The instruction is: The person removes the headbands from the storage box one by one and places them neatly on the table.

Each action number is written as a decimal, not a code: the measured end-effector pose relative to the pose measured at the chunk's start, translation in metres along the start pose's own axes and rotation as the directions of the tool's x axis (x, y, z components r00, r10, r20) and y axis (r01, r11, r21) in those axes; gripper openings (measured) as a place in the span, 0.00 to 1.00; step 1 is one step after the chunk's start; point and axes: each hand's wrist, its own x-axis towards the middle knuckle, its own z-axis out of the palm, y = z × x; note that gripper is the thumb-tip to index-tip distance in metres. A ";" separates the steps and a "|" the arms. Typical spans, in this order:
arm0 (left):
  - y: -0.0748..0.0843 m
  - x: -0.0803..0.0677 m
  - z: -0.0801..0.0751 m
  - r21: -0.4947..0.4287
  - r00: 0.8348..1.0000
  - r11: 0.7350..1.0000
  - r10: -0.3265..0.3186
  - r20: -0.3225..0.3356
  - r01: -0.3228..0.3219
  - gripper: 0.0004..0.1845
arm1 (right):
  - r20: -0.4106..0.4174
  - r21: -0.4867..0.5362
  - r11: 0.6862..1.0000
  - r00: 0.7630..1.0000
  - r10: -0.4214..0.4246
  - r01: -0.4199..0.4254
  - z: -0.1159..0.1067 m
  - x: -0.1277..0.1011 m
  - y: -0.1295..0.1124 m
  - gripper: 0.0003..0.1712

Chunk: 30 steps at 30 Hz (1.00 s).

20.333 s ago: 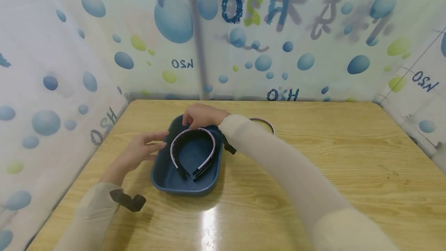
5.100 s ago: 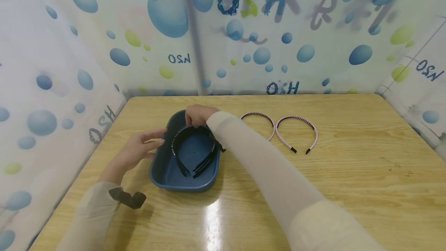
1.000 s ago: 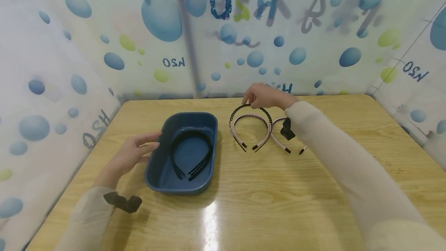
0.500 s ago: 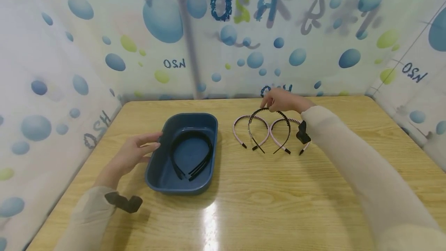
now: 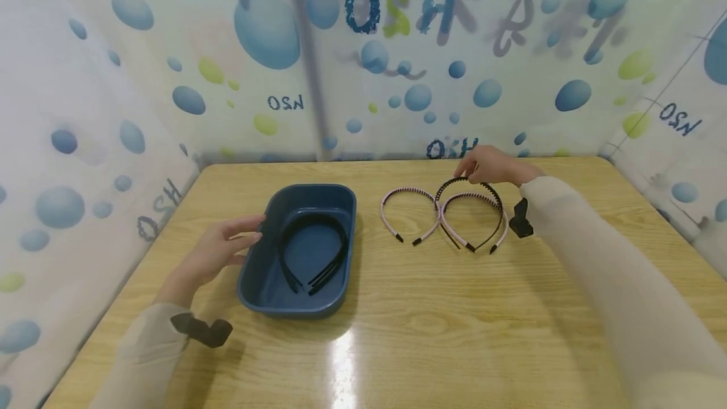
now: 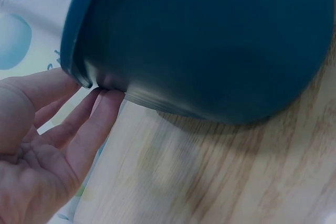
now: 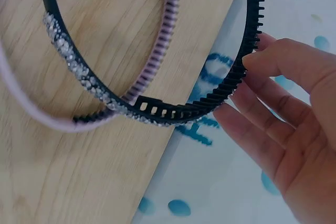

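My right hand [image 5: 490, 164] pinches a black toothed headband [image 5: 500, 197] between thumb and fingers at the top of its arch. In the right wrist view, clear sparkling stones cover part of the black headband [image 7: 79, 69]. It hangs over a pink-and-black headband [image 5: 450, 227] and overlaps it. To the left, a second pink-and-black headband [image 5: 389, 227] lies on the table. My left hand [image 5: 212, 256] touches the left side of a blue plastic basin [image 5: 296, 313] with relaxed, nearly straight fingers. Several black headbands [image 5: 284, 264] lie nested in the basin.
The light wooden table [image 5: 431, 333] carries the basin and headbands. Behind it stands a wall covering [image 5: 386, 131] printed with blue and green bubbles, which also runs along both sides.
Over the last second my right hand has carried the black headband rightward, from above the left pink headband to above the right one. Earlier, it was reaching into the basin. My left hand stays.
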 end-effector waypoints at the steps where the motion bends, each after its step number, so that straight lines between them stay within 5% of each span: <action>1: 0.001 0.000 0.000 -0.002 1.000 1.000 -0.001 -0.001 0.001 0.31 | -0.001 0.004 1.000 1.000 0.005 -0.005 -0.001 -0.002 0.002 0.17; 30: 0.001 -0.001 -0.001 0.010 1.000 1.000 -0.011 -0.001 0.011 0.31 | -0.026 0.029 0.997 0.997 0.071 -0.070 -0.007 -0.036 0.040 0.15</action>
